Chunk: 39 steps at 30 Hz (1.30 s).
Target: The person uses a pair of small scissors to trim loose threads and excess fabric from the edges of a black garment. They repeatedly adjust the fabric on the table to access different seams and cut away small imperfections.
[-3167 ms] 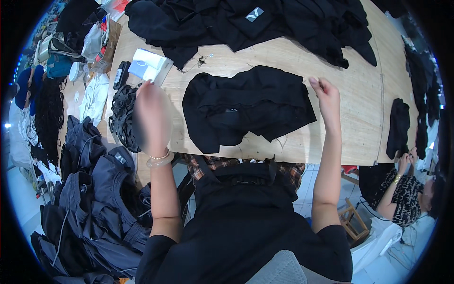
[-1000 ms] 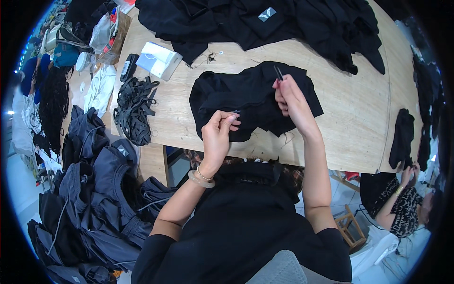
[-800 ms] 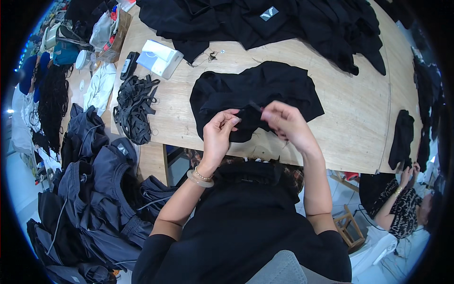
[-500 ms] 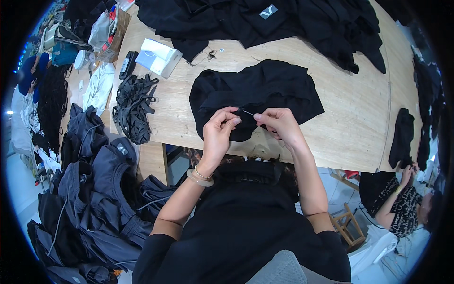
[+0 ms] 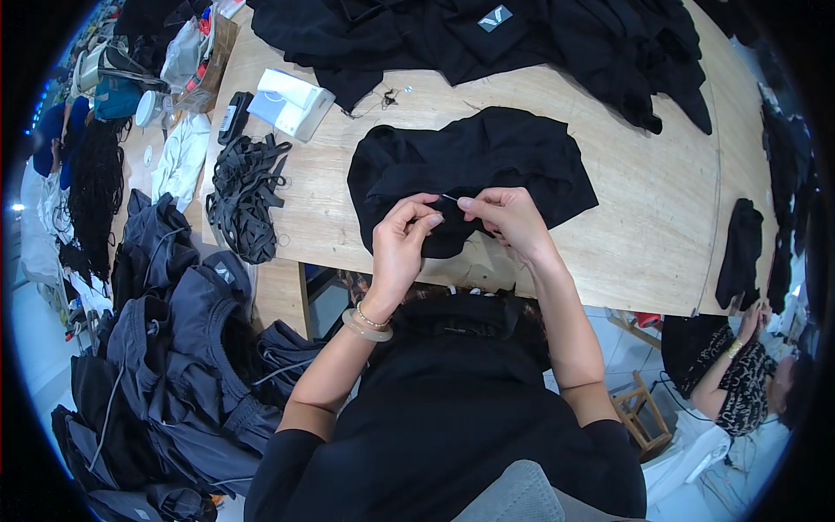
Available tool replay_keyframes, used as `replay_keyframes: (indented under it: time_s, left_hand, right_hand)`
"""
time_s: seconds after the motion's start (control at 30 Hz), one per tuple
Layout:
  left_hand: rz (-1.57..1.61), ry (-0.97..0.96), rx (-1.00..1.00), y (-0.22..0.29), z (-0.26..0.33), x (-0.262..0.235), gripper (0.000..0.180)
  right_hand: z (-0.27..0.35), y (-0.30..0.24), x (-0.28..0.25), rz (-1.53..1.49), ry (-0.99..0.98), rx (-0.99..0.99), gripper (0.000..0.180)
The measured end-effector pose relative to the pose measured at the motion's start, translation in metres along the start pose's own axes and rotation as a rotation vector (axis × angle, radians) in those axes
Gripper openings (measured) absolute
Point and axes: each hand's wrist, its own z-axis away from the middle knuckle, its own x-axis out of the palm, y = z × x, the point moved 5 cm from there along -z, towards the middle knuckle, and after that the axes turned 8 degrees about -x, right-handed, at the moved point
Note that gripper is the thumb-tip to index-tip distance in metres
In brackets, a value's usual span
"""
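Observation:
A black garment (image 5: pixel 491 143) lies bunched on the wooden table in front of me. My left hand (image 5: pixel 402 242) is closed at its near edge, thumb and fingertips pinching the black cloth. A thin, shiny needle-like metal piece (image 5: pixel 450 198) sticks out from between the thumb and forefinger of my right hand (image 5: pixel 511 219). Its far tip reaches the cloth close to my left fingertips; whether it is a needle or another slim tool is too small to tell. My right hand's other fingers are curled beneath.
A heap of dark elastic strips (image 5: pixel 247 200), a white-and-blue box (image 5: pixel 291 104) and a black case (image 5: pixel 234 119) sit left on the table (image 5: pixel 648 222). More black garments (image 5: pixel 557 43) spread across the back. Dark grey clothes (image 5: pixel 165 365) pile at left. At right, another person's hand (image 5: pixel 750 320) touches black cloth.
My right hand has shifted slightly left and up, closer to my left fingertips, and less of the thin metal piece shows. My left hand stays in place.

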Motion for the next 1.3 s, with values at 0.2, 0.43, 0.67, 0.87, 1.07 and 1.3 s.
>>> replay_keyframes:
  time_s: [0.2,0.43,0.67,0.87,1.07,1.3]
  left_hand:
    - [0.019,-0.003,0.002,0.000,0.000,0.000,0.005]
    - [0.240,-0.045,-0.133,0.001,0.005,0.000,0.010]
    - [0.567,-0.217,-0.541,0.001,-0.005,0.027,0.029]
    - [0.706,-0.224,-0.569,0.002,-0.011,0.040,0.023]
    - [0.630,-0.195,-0.527,-0.009,-0.009,0.036,0.015]
    - [0.584,-0.219,-0.508,-0.011,-0.005,0.031,0.015]
  right_hand:
    - [-0.002,-0.002,0.002,-0.036,-0.012,-0.068,0.032]
    - [0.004,-0.006,-0.009,0.014,0.013,0.033,0.032]
    - [0.019,-0.005,-0.041,-0.107,0.063,0.012,0.035]
    - [0.024,-0.001,-0.049,-0.128,0.073,0.015,0.034]
    - [0.019,-0.014,-0.036,-0.070,0.048,-0.041,0.031]
    - [0.010,-0.017,-0.023,0.005,-0.020,-0.004,0.032]
